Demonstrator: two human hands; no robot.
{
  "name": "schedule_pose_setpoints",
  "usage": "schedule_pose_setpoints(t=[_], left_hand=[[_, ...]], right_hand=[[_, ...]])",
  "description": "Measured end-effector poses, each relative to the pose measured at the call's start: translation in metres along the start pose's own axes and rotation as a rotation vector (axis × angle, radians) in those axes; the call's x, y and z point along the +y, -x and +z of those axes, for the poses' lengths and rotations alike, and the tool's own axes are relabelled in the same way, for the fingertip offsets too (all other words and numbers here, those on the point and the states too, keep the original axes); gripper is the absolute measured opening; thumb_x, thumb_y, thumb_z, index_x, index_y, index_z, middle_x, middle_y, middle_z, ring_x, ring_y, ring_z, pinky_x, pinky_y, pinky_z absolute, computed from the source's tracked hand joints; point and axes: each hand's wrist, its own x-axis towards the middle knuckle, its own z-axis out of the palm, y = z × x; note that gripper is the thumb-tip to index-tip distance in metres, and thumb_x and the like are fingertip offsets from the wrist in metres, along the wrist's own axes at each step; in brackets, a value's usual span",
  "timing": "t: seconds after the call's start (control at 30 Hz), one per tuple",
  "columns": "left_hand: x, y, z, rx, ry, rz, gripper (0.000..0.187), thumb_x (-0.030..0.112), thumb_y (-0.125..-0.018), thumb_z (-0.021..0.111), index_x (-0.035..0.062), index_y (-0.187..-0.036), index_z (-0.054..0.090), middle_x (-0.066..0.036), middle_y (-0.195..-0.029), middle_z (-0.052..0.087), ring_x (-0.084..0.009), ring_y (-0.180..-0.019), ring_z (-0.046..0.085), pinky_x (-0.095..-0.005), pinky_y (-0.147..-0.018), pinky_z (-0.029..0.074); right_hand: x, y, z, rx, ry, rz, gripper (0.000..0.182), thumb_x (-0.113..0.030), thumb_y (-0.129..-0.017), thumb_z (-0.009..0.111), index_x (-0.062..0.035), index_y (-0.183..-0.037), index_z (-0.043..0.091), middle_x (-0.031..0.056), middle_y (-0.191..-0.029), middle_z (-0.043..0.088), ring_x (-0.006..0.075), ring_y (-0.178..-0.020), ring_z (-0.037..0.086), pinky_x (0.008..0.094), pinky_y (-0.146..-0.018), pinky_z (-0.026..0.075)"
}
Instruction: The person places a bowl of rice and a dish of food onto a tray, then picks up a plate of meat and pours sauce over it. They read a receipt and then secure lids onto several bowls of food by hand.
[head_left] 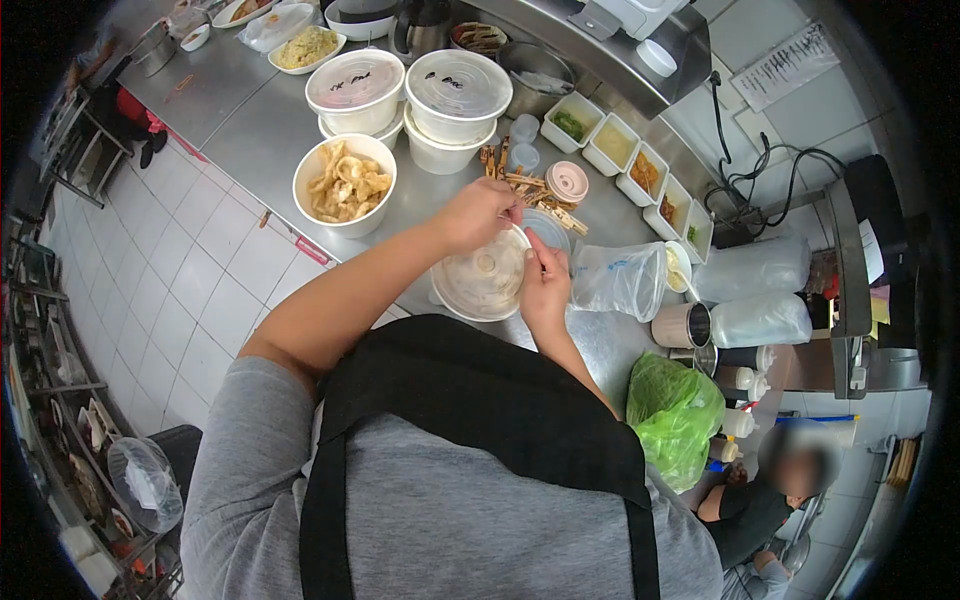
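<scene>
A round takeout bowl under a clear plastic lid (470,285) stands at the counter's front edge before me. My left hand (478,217) reaches over to its far rim, fingers pinched on the lid's edge. Close beside it, my right hand (545,285) grips the same rim with the thumb on top. The bowl's contents look pale and blurred through the lid. Left of it sits an uncovered white bowl (345,215) with fried, golden-brown pieces. Just beyond my hands lie loose wooden clothespins (560,215) and a pink roll of tape (567,182).
Lidded, marked bowls (355,85) are stacked farther back. White tubs of toppings (612,143) line the wall side. Clear plastic bags (615,283) and a green bag (675,420) lie to the right. Another person (750,510) is at lower right. Tiled floor (215,290) stretches left.
</scene>
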Motion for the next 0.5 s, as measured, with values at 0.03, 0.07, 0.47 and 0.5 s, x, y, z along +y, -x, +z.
schedule_pose_setpoints(t=[0.03, 0.07, 0.47, 0.5], left_hand=[[-0.003, -0.001, 0.001, 0.021, -0.037, 0.005, 0.011, 0.001, -0.073, 0.067, 0.0031, -0.083, 0.063, -0.011, -0.087, 0.062, -0.0321, -0.088, 0.059, -0.0409, -0.079, 0.048], [-0.005, 0.000, 0.004, 0.037, -0.070, 0.009, 0.011, 0.001, -0.072, 0.067, 0.0028, -0.082, 0.063, -0.011, -0.086, 0.062, -0.0325, -0.088, 0.059, -0.0410, -0.079, 0.048], [0.000, 0.009, 0.012, 0.222, -0.274, -0.068, 0.009, 0.002, -0.072, 0.066, 0.0025, -0.081, 0.065, -0.014, -0.083, 0.061, -0.0337, -0.087, 0.059, -0.0419, -0.077, 0.049], [0.001, 0.009, 0.012, 0.248, -0.275, -0.084, 0.008, 0.002, -0.073, 0.066, 0.0025, -0.081, 0.065, -0.014, -0.082, 0.061, -0.0336, -0.087, 0.059, -0.0418, -0.076, 0.049]], right_hand=[[0.002, 0.000, -0.001, -0.011, 0.040, -0.025, 0.031, -0.003, -0.089, 0.056, -0.0076, -0.117, 0.066, 0.0136, -0.092, 0.054, 0.0251, -0.081, 0.055, 0.0328, -0.076, 0.046], [0.005, -0.002, -0.005, -0.035, 0.081, -0.055, 0.030, -0.004, -0.087, 0.057, -0.0069, -0.116, 0.066, 0.0136, -0.093, 0.055, 0.0266, -0.083, 0.055, 0.0342, -0.077, 0.046], [-0.041, 0.032, -0.035, -0.324, 0.153, -0.609, 0.034, -0.005, -0.065, 0.074, -0.0079, -0.098, 0.065, 0.0072, -0.093, 0.059, 0.0281, -0.093, 0.056, 0.0391, -0.083, 0.045], [-0.042, 0.033, -0.031, -0.319, 0.155, -0.601, 0.032, -0.006, -0.065, 0.074, -0.0078, -0.095, 0.064, 0.0068, -0.092, 0.058, 0.0280, -0.091, 0.056, 0.0389, -0.081, 0.045]])
